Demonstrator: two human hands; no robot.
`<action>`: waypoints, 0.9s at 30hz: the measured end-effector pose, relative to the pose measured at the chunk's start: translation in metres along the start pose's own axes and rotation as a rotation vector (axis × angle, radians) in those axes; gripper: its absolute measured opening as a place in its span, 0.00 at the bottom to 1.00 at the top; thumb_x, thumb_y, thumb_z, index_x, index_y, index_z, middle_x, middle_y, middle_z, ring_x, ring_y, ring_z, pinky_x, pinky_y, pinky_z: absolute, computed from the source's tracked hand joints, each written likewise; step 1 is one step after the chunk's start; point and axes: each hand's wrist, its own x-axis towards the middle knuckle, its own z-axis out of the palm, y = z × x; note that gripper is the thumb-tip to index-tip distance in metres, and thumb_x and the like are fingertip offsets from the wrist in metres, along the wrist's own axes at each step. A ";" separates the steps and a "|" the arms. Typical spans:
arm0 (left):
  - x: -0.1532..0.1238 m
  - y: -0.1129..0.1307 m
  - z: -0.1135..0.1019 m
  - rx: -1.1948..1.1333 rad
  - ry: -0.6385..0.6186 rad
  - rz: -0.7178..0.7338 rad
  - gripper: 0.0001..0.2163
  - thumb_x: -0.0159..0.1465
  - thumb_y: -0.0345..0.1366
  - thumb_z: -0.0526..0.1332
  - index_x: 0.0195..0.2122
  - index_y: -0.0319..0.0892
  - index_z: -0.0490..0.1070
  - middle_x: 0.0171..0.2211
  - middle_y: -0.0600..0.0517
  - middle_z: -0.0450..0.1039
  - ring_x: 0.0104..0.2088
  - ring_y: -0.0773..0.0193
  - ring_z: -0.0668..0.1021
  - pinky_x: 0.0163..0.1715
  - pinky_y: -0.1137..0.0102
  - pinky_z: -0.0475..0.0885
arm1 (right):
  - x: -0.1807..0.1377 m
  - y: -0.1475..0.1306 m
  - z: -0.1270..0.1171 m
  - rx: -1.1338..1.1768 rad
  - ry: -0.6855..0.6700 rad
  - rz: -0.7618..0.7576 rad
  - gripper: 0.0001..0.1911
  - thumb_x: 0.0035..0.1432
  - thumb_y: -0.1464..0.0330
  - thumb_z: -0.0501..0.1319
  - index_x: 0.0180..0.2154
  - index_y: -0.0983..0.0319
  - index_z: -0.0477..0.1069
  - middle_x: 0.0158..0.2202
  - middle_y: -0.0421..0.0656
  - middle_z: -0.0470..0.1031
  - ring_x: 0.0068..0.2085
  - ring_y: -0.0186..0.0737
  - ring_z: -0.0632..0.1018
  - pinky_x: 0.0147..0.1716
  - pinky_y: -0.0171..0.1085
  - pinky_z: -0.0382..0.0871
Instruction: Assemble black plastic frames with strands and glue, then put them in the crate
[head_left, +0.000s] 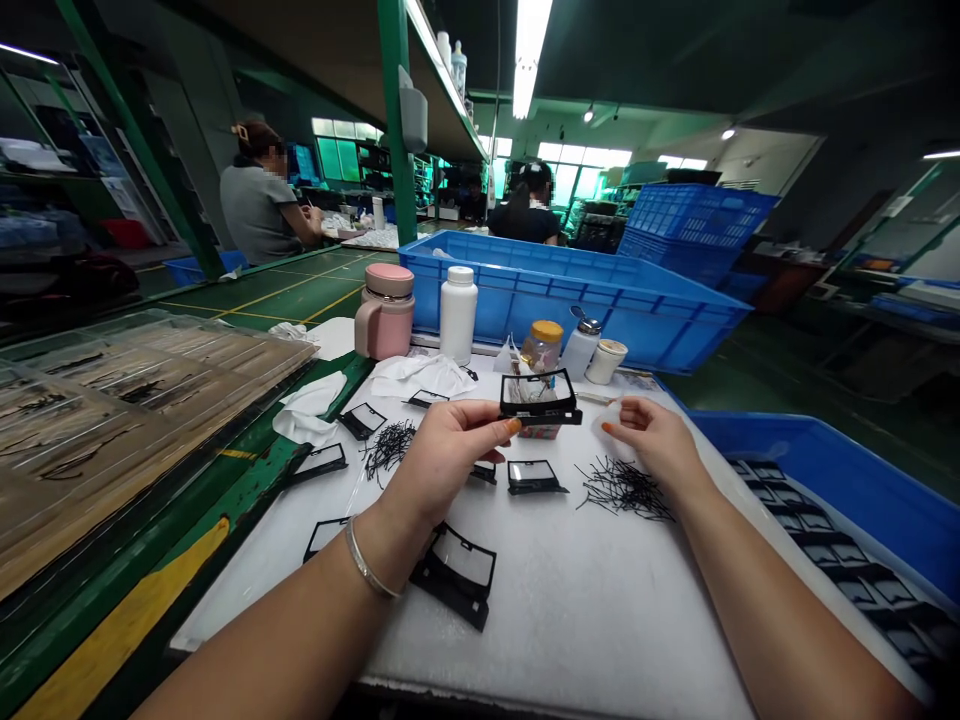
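My left hand (457,450) pinches a black plastic frame (540,408) with a clear window, holding it up over the white worktable (577,600). To its right, my right hand (652,435) is closed at the fingertips around something small and whitish, too unclear to name. Below that hand lies a pile of short black strips (626,488). Another pile of strips (388,447) is left of my left hand. Several similar frames lie on the table, among them one (534,476) in the middle and one (459,570) near my left wrist.
Along the back stand a pink mug (388,310), a white bottle (458,315), a yellow-lidded jar (543,345) and a pump bottle (581,350). White cloths (424,376) lie nearby. A blue crate (585,290) is behind; a blue bin (847,460) with frames is right. Two people sit farther off.
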 end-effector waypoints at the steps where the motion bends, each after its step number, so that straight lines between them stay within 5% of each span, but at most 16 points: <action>1: 0.001 0.000 -0.001 -0.007 0.013 0.004 0.08 0.57 0.39 0.67 0.31 0.38 0.79 0.28 0.53 0.70 0.31 0.67 0.71 0.31 0.74 0.69 | -0.004 -0.006 -0.001 0.009 0.043 -0.031 0.24 0.35 0.61 0.72 0.37 0.65 0.76 0.30 0.44 0.77 0.31 0.43 0.76 0.32 0.41 0.71; 4: 0.003 -0.001 -0.005 -0.039 0.048 0.026 0.08 0.57 0.39 0.67 0.32 0.38 0.79 0.29 0.52 0.71 0.32 0.67 0.71 0.31 0.74 0.69 | -0.019 -0.033 -0.003 0.013 0.266 -0.150 0.24 0.46 0.59 0.68 0.45 0.63 0.74 0.43 0.49 0.77 0.43 0.47 0.77 0.41 0.45 0.73; 6: 0.004 -0.001 -0.008 -0.058 0.069 0.047 0.09 0.57 0.39 0.67 0.32 0.38 0.79 0.30 0.51 0.71 0.33 0.67 0.71 0.31 0.74 0.69 | -0.030 -0.054 0.000 -0.018 0.354 -0.248 0.18 0.54 0.59 0.64 0.44 0.61 0.74 0.43 0.48 0.76 0.43 0.45 0.77 0.39 0.43 0.73; 12: 0.008 -0.004 -0.013 -0.093 0.143 0.081 0.09 0.57 0.39 0.67 0.32 0.38 0.78 0.29 0.52 0.70 0.31 0.68 0.71 0.30 0.75 0.68 | -0.031 -0.092 0.037 -0.210 -0.098 -0.362 0.16 0.56 0.61 0.63 0.45 0.61 0.76 0.31 0.42 0.77 0.31 0.40 0.75 0.30 0.38 0.68; 17: 0.009 -0.004 -0.013 -0.085 0.146 0.055 0.09 0.57 0.38 0.67 0.32 0.36 0.78 0.29 0.51 0.70 0.30 0.68 0.70 0.29 0.75 0.67 | -0.012 -0.091 0.057 -0.171 -0.189 -0.285 0.09 0.54 0.64 0.64 0.32 0.62 0.80 0.21 0.40 0.74 0.24 0.39 0.73 0.25 0.37 0.62; 27: 0.009 -0.004 -0.009 0.008 0.085 0.046 0.10 0.57 0.39 0.65 0.30 0.36 0.77 0.28 0.51 0.69 0.30 0.67 0.70 0.30 0.74 0.67 | -0.020 -0.090 0.017 0.303 0.218 -0.270 0.08 0.55 0.63 0.65 0.34 0.62 0.75 0.27 0.40 0.73 0.23 0.33 0.71 0.23 0.35 0.66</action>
